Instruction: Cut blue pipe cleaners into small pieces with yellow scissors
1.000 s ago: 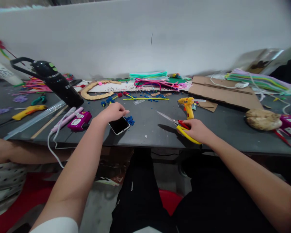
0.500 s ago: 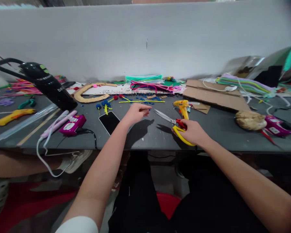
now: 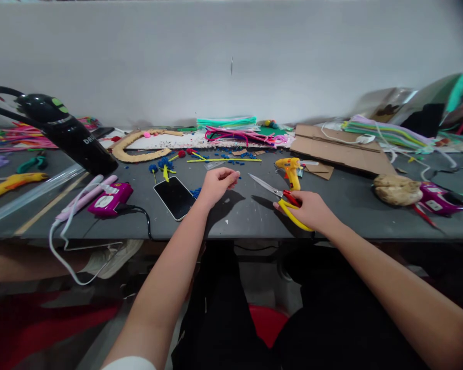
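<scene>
My left hand [image 3: 216, 184] hovers over the dark table [image 3: 247, 216], fingers curled into a pinch; whatever sits between the fingertips is too small to make out. Just left of it lies a black phone [image 3: 174, 197], screen up, with a small heap of blue bits [image 3: 195, 192] between phone and hand. My right hand [image 3: 312, 209] grips the yellow and red handles of a pair of scissors [image 3: 278, 194], whose blades point left towards my left hand. A yellow glue gun [image 3: 291, 169] stands just behind the scissors.
A purple glue gun [image 3: 110, 198] with a white cable, a black bottle [image 3: 67, 134], cardboard sheets [image 3: 339, 149], pipe cleaners [image 3: 239, 134], a curved cardboard piece [image 3: 137, 149] and a brown lump [image 3: 396, 189] crowd the table. Another person's arm [image 3: 19, 259] shows at left.
My left hand has let go of the phone and moved right, curling into a pinch. The phone now lies further left. My right hand has kept the scissors almost still.
</scene>
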### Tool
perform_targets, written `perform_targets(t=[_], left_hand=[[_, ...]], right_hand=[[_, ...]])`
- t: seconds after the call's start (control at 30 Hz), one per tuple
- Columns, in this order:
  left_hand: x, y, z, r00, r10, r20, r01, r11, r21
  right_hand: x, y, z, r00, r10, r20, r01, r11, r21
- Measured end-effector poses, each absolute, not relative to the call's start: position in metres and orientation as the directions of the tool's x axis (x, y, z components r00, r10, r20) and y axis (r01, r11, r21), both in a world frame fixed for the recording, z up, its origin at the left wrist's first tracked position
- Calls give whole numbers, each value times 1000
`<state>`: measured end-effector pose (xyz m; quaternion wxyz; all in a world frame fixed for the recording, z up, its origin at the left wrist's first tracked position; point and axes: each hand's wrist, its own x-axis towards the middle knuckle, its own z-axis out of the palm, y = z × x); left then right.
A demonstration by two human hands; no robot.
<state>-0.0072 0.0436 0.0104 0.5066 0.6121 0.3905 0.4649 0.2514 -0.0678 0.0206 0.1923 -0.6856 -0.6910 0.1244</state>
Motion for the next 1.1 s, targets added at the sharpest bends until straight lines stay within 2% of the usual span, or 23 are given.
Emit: perform_targets(t=[0.13,0.3,0.5,0.83,1.1], left_hand=[[-5,36,13,259,955,149,21,-159,987],[-4,35,13,242,951,191,19,-201,979],[0,34,11,254,939,232,64,-256,965],[1,32,10,284,924,255,67,-284,956],[1,33,9,287,934,214,58,-240,969]], right_hand=[[248,-70,22,-21,997,75,886,53,-461],[246,-70,20,-32,996,81,874,67,-481],[247,-69,15,-42,993,112,877,91,-472],[247,-67,16,-81,993,89,883,113,-456],[249,-65,14,-74,994,84,886,104,-452]])
